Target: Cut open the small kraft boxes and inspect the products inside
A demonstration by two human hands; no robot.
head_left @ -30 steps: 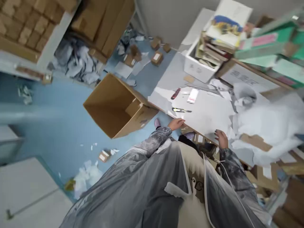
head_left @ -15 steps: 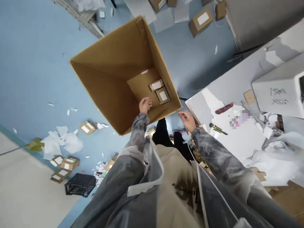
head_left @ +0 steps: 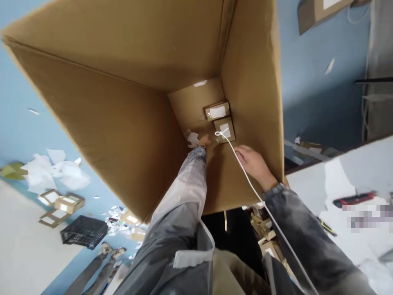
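The step in hand was judged to be the placing of a small item at the bottom of the large carton (head_left: 129,135), which stood open on the blue floor (head_left: 310,94) beside the white surface (head_left: 310,184). The left hand (head_left: 203,141) was reached deep into the carton, its fingers closed on a white scrap (head_left: 193,138), just beside two small labelled boxes (head_left: 221,119) lying against the far corner of the bottom. The right hand (head_left: 252,163) was held inside the near wall, fingers loosely curled and apart from any object; whether it touched the wall could not be told. A white cord (head_left: 245,176) hung from the jacket down into the carton, its looped end over the nearer small box. The next move was judged to call for release of the scrap and withdrawal of both arms without the cord snagging. Compared with half a second earlier, the view had closed in on the carton, the left hand had gone from the rim to the bottom, and the right hand had moved from outside the carton to inside it.
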